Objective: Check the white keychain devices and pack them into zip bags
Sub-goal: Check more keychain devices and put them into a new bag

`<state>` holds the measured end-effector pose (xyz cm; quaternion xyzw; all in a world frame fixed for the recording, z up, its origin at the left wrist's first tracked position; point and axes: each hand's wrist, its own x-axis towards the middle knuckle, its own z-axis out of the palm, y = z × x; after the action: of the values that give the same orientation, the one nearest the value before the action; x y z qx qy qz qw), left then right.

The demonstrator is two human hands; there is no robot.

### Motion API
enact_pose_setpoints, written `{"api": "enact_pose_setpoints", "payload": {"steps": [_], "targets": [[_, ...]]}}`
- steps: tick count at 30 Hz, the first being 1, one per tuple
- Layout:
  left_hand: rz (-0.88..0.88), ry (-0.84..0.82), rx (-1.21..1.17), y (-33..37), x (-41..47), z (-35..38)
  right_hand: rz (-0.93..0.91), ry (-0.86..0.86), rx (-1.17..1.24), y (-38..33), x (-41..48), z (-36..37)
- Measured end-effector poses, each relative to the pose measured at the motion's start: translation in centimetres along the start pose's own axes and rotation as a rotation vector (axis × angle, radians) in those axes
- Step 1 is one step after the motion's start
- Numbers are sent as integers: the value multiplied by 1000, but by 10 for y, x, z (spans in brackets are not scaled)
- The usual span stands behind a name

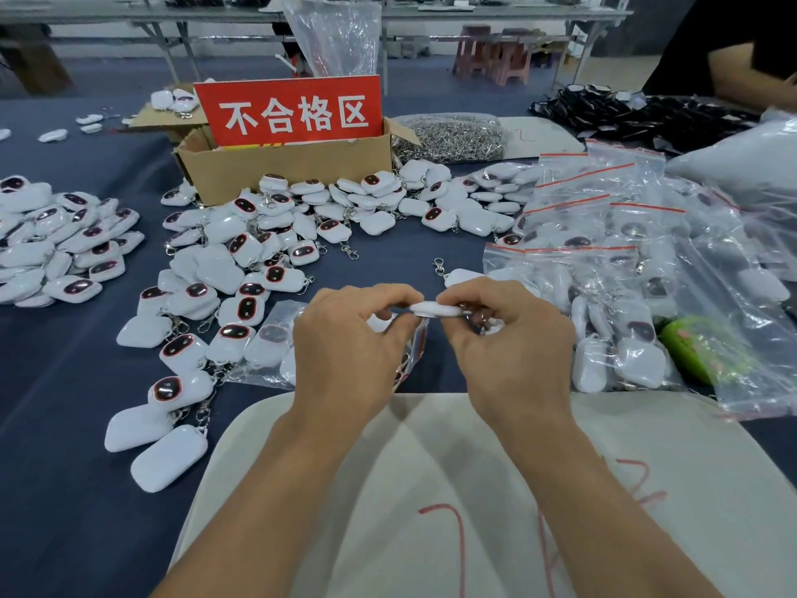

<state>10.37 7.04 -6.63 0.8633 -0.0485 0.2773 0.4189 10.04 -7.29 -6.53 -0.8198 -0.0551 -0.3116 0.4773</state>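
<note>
Pinching thin white device (435, 309) edge-on: L hand (345, 343), R hand (513, 345)

A big table covered with dark blue cloth (64, 403) is seen across the lower and middle frame. Long grey tables with thin metal legs (129, 15) are lined up along the top. Small pink plastic stools (496, 58) are seen under them at upper right, on a blue-grey floor (241, 66).

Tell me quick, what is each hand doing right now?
Left hand: closed, pinching one end of a white keychain device.
Right hand: closed, pinching the other end of the same device.
</note>
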Motion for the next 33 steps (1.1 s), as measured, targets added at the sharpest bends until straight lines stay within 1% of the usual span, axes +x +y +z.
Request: {"api": "enact_pose_setpoints", "payload": {"steps": [2, 3, 6, 7, 8, 10, 12, 14, 15, 18, 19, 20, 22, 24, 25, 26, 28, 31, 33], "targets": [[20, -5, -24, 1, 1, -2, 57, -26, 100, -2, 2, -2], [78, -12, -15, 2, 2, -4, 126, -58, 208, -4, 4, -2], [340, -34, 67, -2, 4, -7, 408, -167, 509, -9, 8, -5], [362, -33, 60, -3, 4, -7, 495, -189, 584, -9, 9, -6], [343, -29, 33, -5, 4, -6, 562, -204, 636, -8, 11, -6], [253, -37, -16, -7, 4, -6, 610, -227, 680, -6, 13, -8], [144, -86, -76, -9, 7, -10, 559, -269, 628, -5, 13, -9], [31, -149, -172, -9, 10, -12, 493, -290, 490, -5, 12, -8], [-12, -151, -188, -9, 10, -13, 484, -271, 424, -3, 11, -7], [-100, -74, -79, -11, 11, -15, 464, -170, 287, 0, 9, -6], [-120, -96, -26, -12, 14, -18, 437, -153, 225, 1, 8, -6], [-133, -154, 17, -14, 16, -21, 410, -148, 153, 1, 8, -6], [-130, -331, 121, -16, 18, -27, 367, -149, 14, 0, 5, -5], [-72, -477, 255, -14, 14, -26, 347, -145, -120, -1, 3, -4], [-30, -506, 300, -13, 11, -23, 344, -140, -167, -1, 3, -4], [8, -504, 316, -12, 10, -21, 344, -136, -193, -1, 3, -5], [7, -456, 236, -12, 10, -17, 342, -153, -186, 0, 4, -7], [-38, -326, 54, -11, 12, -19, 319, -294, -28, -3, -1, 1], [-7, -217, 26, -10, 11, -21, 291, -390, 70, -9, -6, 13]]}}
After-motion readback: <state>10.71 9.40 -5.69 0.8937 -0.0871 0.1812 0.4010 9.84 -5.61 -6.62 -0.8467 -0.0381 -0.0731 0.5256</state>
